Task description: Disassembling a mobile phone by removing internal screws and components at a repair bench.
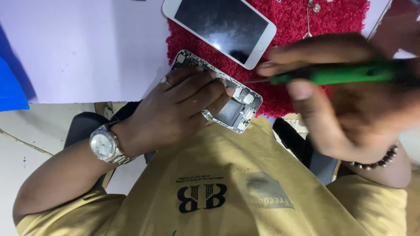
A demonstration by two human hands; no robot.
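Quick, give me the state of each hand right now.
Left hand: closed on the opened phone body.
Right hand: closed on the green screwdriver.

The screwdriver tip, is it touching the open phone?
Cannot tell. In the head view the screwdriver tip sits just above the open phone beside the left hand, but the right hand is blurred.

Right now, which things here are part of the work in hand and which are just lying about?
In use:
- opened phone body, held down by the left hand
- green screwdriver, gripped in the right hand, tip pointing toward the phone body
- red mat underneath

Lying about:
- detached white screen panel on the mat
- small metal parts at the mat's top edge
- blue object at far left
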